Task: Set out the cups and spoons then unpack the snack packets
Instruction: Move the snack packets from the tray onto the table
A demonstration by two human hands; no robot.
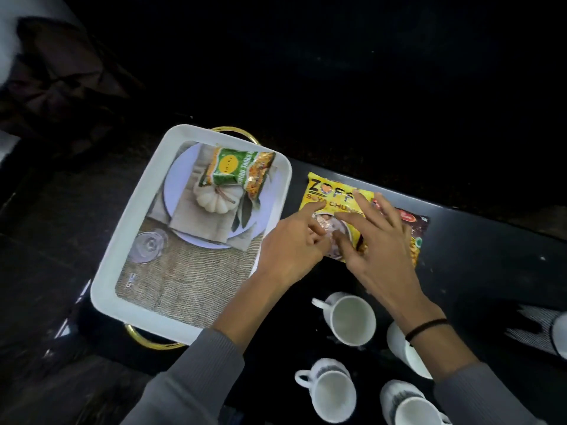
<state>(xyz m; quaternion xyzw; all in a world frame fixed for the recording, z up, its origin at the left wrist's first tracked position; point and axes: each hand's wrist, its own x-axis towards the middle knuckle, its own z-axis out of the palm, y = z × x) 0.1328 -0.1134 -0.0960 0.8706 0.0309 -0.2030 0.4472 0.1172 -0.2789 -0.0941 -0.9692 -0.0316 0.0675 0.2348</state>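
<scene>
Your dark table fills most of the view, its surface black and glossy, with everything on it crowded toward your side. The largest thing on it is the white tray, a rounded rectangle with gold handles at its far and near ends and a printed picture on its floor. One green snack packet lies inside the tray near the far end.

Just to the right of the tray, on the bare table, lies the yellow packet, printed with dark lettering. It overlaps a darker packet, which pokes out from under it on the right.

Your left hand rests on the yellow packet's near left part, forefinger stretched out flat over the print and the other fingers curled in; you are pressing, not clasping. Your right hand lies over the packet's right half with fingers spread open, fingertips touching the wrapper and touching your left hand in the middle. A black band circles your right wrist, above the grey sleeve.

Nearer to you stand four white cups in a loose cluster: one upright cup with its handle pointing left, a second cup below it, a third cup at the bottom edge, and a fourth cup partly hidden behind your right forearm.
</scene>
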